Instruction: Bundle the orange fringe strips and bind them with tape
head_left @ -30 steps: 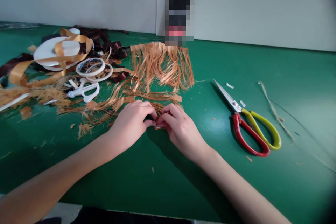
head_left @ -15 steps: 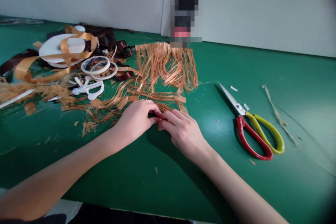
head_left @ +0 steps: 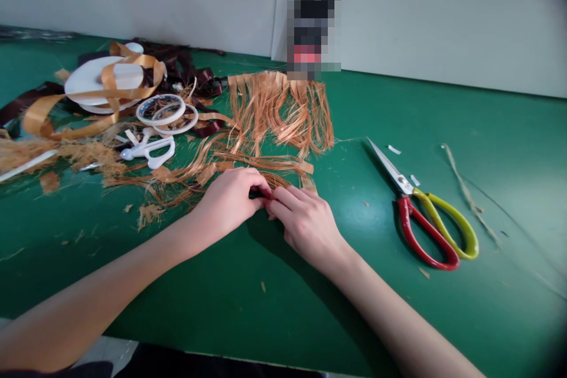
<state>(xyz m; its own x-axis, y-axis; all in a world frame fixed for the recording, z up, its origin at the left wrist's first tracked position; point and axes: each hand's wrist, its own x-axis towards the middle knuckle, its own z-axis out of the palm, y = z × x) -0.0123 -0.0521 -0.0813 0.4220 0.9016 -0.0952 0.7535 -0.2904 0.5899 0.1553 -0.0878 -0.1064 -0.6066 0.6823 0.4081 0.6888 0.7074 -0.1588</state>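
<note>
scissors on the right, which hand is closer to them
Right. The right hand is nearer, lying to the left of the red-and-yellow-handled scissors and not touching them. The left hand is farther away, on the far side of the right hand.

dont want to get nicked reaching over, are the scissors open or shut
Shut: the blades of the scissors lie together and end in a single tip, and the red and yellow handles sit close together.
</note>
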